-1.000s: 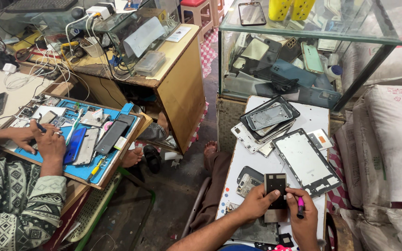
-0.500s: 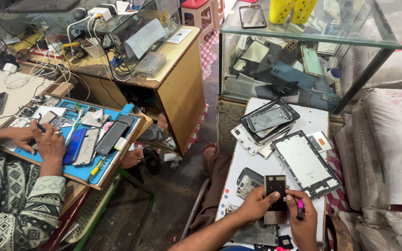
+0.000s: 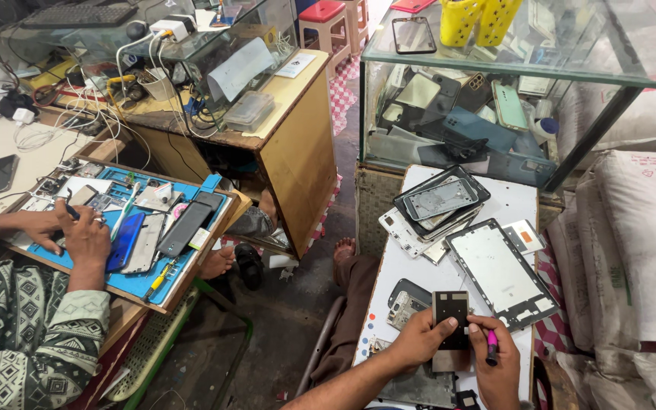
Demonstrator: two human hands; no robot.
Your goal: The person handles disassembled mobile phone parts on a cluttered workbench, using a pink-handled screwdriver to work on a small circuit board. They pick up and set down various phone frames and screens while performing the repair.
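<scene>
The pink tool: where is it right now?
In the head view, the pink tool is in the right hand, low right, beside the phone panel.

Glass case [image 3: 571, 72], wooden desk [image 3: 298, 144] — dark floor [image 3: 282, 319].

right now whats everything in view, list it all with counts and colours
phone panel: one, dark with a tan edge, upright in the left hand
tool: one, pink, in the right hand
tablet frame: one, white, on the white table
frame stack: several, black and grey, table's far end
glass case: one, full of phone backs, behind the table
yellow cups: two, on the case
blue mat: one, co-worker's tray at left
sacks: white, at right
hands: left, right
</scene>
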